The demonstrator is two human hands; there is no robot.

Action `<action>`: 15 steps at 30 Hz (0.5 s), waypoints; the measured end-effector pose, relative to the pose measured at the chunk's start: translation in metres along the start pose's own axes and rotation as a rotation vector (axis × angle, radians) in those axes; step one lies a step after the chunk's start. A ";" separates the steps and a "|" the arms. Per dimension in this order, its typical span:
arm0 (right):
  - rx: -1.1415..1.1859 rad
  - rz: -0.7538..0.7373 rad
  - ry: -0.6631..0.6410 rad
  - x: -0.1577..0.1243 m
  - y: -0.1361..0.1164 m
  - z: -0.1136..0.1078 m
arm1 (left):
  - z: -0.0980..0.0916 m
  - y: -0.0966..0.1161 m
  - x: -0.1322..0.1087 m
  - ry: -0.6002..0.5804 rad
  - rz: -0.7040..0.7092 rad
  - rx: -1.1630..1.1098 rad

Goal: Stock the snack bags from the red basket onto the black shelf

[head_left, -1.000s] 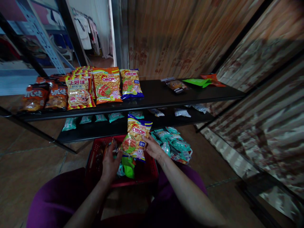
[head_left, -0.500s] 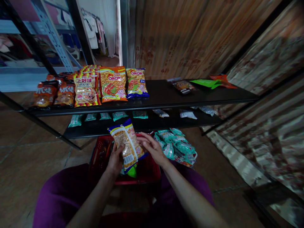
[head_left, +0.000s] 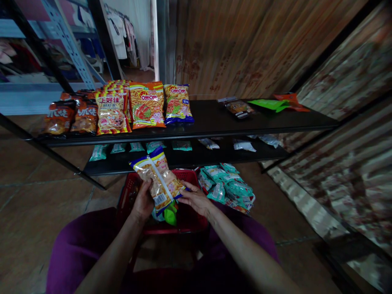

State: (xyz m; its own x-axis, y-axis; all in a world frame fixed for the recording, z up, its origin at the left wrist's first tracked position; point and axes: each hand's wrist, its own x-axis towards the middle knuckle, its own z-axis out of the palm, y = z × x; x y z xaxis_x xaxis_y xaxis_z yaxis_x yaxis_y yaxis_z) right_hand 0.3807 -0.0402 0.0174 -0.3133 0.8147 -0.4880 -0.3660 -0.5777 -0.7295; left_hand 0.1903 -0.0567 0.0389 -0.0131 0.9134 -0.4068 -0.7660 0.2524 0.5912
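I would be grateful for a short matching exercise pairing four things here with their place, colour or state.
Things:
1. held snack bag
2. basket
3. heaped teal packets
4. right hand

Descriptions:
A. beside the basket, on its right
B. at a corner of the held snack bag
C. red
D. turned with its barcode showing

Right pairs: 1-D, 2-C, 3-A, 4-B.

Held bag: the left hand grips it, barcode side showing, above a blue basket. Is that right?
Not quite: the basket is red, not blue, as the head view shows. The left hand does grip the bag above it, barcode side showing.
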 end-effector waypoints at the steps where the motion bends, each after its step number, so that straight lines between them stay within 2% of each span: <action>1: -0.007 -0.004 0.012 0.001 0.001 -0.001 | 0.001 0.001 0.000 -0.014 -0.020 -0.016; 4: -0.044 -0.026 0.034 0.001 0.003 -0.005 | 0.005 0.004 0.003 -0.015 -0.053 -0.062; 11: -0.164 -0.086 0.015 -0.013 0.005 -0.022 | 0.019 0.006 0.018 0.118 0.056 -0.042; 15: -0.204 -0.152 -0.001 -0.019 0.004 -0.033 | 0.027 0.001 0.023 0.168 0.057 -0.018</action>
State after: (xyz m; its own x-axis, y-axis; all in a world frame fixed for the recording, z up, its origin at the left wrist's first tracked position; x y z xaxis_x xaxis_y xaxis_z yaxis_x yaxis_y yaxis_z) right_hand 0.4142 -0.0561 0.0083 -0.2691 0.8915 -0.3645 -0.2245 -0.4261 -0.8764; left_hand 0.2064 -0.0266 0.0490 -0.1625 0.8596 -0.4845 -0.7725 0.1947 0.6044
